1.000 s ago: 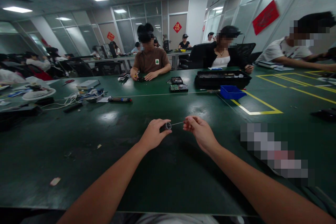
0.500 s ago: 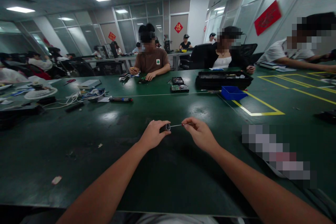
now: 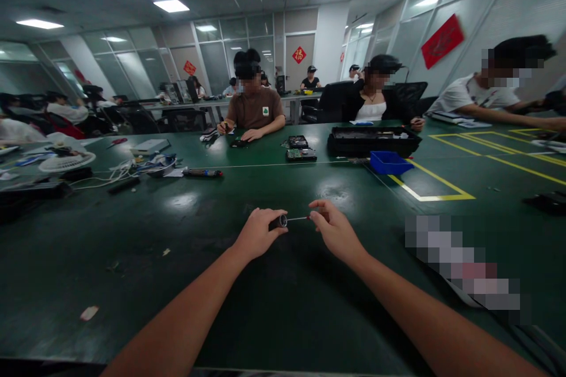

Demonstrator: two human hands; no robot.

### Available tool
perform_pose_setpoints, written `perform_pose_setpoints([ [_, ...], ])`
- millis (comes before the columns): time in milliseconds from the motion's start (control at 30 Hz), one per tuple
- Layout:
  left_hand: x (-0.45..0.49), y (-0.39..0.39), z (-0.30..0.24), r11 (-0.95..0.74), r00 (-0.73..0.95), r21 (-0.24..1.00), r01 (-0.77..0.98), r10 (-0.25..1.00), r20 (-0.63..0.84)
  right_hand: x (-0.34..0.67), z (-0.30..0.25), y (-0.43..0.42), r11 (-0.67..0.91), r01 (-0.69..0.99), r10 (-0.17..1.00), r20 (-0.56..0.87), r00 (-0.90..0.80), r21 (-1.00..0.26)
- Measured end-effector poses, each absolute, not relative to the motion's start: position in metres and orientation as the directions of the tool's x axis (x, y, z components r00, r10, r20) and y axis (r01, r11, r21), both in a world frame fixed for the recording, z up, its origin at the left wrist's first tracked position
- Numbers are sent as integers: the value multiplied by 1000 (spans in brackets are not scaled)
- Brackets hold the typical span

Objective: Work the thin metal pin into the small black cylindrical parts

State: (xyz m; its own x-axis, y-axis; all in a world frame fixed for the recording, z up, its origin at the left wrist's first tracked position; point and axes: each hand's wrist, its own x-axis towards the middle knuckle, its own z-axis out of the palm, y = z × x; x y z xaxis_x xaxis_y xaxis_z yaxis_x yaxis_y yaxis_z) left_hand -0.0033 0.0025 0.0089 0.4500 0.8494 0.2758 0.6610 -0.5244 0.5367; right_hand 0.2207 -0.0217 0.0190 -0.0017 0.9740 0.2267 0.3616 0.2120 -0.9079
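My left hand point(image 3: 256, 234) is closed around a short dark cylinder point(image 3: 280, 222) with a round, silver-rimmed end turned to the right. What kind of thing it is I cannot make out. Facing it, my right hand point(image 3: 339, 230) holds a thin screwdriver point(image 3: 299, 218) by its reddish end, between thumb and fingers. The metal shaft lies level and its tip meets the cylinder's rimmed end; whether it goes inside is too small to tell. Part of the screwdriver's handle is hidden in my right fingers. Both hands are just above the green table point(image 3: 265, 300).
An electric screwdriver-like tool point(image 3: 202, 172) lies beyond my left hand. Further off are hard drives point(image 3: 301, 154), a black tray point(image 3: 375, 140) and a blue bin point(image 3: 391, 162). A blurred-out long object point(image 3: 460, 265) lies at right. A person in brown point(image 3: 259, 109) works opposite.
My right fingers have loosened and spread a little on the screwdriver, with the index finger lifted. The left hand keeps its hold; the view has tilted slightly.
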Motion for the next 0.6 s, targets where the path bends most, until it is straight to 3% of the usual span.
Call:
perform_pose_setpoints([
  [200,-1,2,11,-501,431,542,674,864,262,220,17,-19,148,380,989,148,-28,-913],
  [467,-2,2,7,-500,432,554,665,864,261,220,15,-18,182,289,981,195,17,-940],
  [600,-3,3,5,-499,420,560,662,865,274,220,18,-20,143,311,990,141,-32,-939],
])
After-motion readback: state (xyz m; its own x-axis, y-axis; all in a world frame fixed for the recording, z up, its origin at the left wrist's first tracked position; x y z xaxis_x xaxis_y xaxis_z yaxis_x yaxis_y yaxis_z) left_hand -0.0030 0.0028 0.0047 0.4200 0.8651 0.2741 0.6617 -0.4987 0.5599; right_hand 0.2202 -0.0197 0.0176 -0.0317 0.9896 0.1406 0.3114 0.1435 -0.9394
